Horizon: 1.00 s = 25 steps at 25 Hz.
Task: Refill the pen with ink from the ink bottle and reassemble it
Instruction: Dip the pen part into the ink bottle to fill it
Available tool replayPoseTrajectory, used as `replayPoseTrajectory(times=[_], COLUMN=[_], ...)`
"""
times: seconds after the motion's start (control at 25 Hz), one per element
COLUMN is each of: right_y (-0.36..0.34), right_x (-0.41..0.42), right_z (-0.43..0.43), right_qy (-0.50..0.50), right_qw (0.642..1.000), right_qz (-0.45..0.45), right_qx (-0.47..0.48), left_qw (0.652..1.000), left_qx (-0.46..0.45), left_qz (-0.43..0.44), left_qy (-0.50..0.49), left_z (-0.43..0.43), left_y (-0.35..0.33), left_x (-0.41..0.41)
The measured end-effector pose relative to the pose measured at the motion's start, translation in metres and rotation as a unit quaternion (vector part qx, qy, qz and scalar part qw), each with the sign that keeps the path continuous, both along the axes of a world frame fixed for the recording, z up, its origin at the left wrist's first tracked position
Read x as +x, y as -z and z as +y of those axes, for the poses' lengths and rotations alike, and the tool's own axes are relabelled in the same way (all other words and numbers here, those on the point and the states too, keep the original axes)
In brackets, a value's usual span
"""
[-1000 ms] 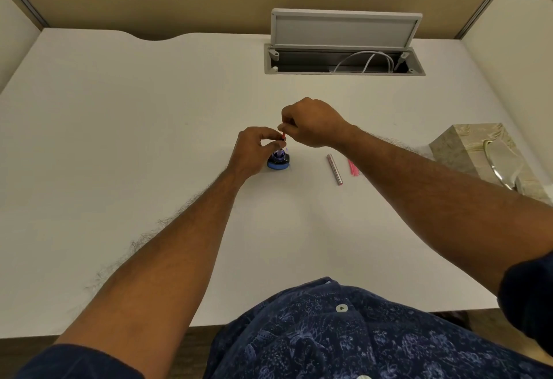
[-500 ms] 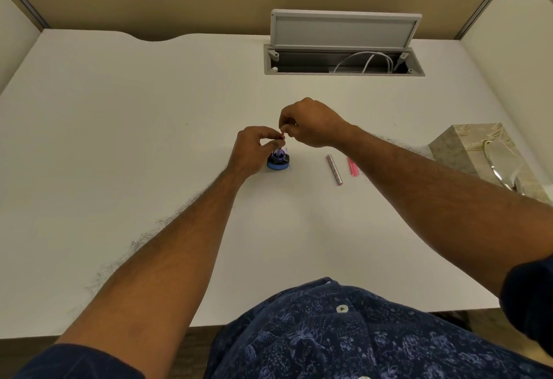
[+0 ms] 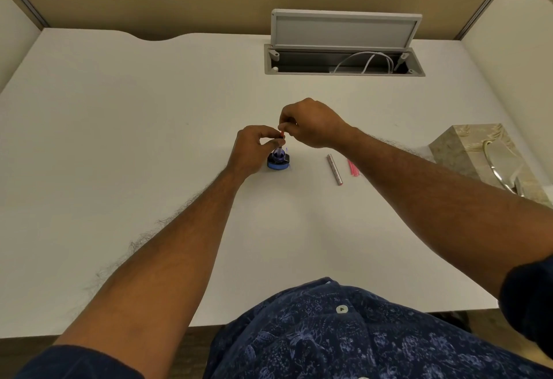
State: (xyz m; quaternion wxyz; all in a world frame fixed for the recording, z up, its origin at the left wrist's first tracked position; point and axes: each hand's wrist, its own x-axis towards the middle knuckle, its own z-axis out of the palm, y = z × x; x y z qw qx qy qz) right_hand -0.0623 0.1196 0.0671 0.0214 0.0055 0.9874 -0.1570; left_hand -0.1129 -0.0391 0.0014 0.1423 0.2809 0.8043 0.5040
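Pen parts were spread across the middle of the white tabletop (image 3: 119,139), and the piece being filled, a slim red section (image 3: 282,134), stood nearly upright over the open ink bottle (image 3: 278,161), its lower end apparently dipped into the bottle's mouth, though the tip itself was too small to make out. The left hand (image 3: 254,151) had its fingers closed around the lower part of this piece just above the bottle, seemingly to steady it so the tip stayed in the ink. The right hand (image 3: 311,124) pinched the upper end from the far right, fingers shut on it, probably to work the filling mechanism; whether it was twisting or pulling could not be told. The bottle, dark with a blue base, sat on the tabletop directly under both hands. To its right, well apart from it, lay a silver barrel (image 3: 335,168) and just beside that a pink piece (image 3: 353,167), set aside likely for reassembly later. Farther right a tissue box (image 3: 469,151) rested at the tabletop's edge, and at the far side an open cable hatch (image 3: 344,61) showed a white cable.
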Motion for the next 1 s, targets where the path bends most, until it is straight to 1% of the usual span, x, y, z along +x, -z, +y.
replayPoseTrajectory(times=[0.16,0.36,0.56,0.8,1.0], right_y=[0.005,0.013,0.019,0.022,0.022], right_x=[0.005,0.009,0.012,0.020,0.027], right_z=[0.002,0.002,0.003,0.005,0.009], right_qy=[0.028,0.030,0.060,0.092,0.148], right_qw=[0.998,0.995,0.987,0.979,0.958], right_qz=[0.005,0.021,0.029,0.043,0.053], right_qx=[-0.065,-0.096,-0.146,-0.179,-0.239], left_qw=[1.000,0.999,0.998,0.999,1.000], left_qx=[0.008,0.012,0.021,0.017,0.010], left_qz=[0.010,0.031,0.049,0.029,-0.007], left_qy=[0.004,0.007,0.020,0.027,-0.023], left_z=[0.000,0.001,0.003,0.002,-0.004], left_y=[-0.002,-0.002,-0.003,-0.001,-0.001], left_x=[-0.001,-0.002,-0.004,-0.002,-0.004])
